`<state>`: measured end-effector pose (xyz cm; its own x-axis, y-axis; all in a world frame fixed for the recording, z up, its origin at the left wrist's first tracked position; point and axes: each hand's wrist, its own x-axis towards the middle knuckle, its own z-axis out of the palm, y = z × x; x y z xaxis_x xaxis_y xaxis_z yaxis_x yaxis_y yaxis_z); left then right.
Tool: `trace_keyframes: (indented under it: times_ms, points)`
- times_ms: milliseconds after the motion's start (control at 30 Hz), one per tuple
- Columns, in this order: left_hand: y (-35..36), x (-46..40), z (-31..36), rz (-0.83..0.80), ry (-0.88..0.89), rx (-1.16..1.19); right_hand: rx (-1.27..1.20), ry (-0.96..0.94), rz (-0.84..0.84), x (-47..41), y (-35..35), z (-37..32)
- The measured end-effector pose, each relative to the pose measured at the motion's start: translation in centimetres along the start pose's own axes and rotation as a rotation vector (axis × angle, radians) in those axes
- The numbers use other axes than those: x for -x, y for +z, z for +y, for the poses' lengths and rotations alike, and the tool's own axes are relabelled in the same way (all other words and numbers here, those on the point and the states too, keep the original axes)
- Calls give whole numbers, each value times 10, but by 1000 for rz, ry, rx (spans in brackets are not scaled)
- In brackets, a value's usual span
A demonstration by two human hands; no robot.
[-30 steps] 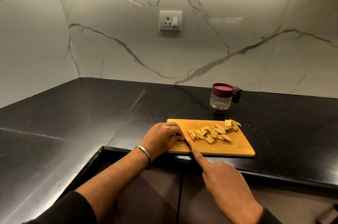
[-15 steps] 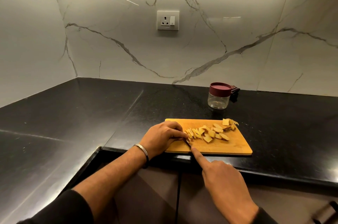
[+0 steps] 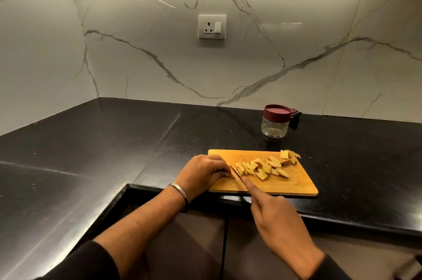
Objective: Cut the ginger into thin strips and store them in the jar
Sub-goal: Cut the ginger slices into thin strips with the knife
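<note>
Left grip [image 3: 203, 173] pins ginger [image 3: 237, 171] at the board [image 3: 296, 185] edge.

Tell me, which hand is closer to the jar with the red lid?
Right. The right hand is below the jar, near the counter edge; the left hand is farther left on the cutting board.

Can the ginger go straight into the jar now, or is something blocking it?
The jar has its maroon lid on, so that blocks the way in. The countertop between the cutting board and the jar shows nothing else in the way.
</note>
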<state>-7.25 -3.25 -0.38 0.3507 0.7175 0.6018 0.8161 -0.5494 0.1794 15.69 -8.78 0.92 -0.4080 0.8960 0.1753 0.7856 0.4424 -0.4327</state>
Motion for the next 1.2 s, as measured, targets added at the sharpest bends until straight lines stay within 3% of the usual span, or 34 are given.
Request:
trace_keyframes:
  times_ms: [367,700,933,1200]
  points:
    - [0,0,2,19,-2,-34,-111,2,-77,-16,-1,-14]
    - [3,1,-2,-13,-34,-39,-98,20,-13,-11,1,-14]
    - [5,-1,4,72,-126,-70,-5,-10,24,-1,0,-15]
    - [4,0,6,35,-135,-109,148,-30,-9,-11,4,-12]
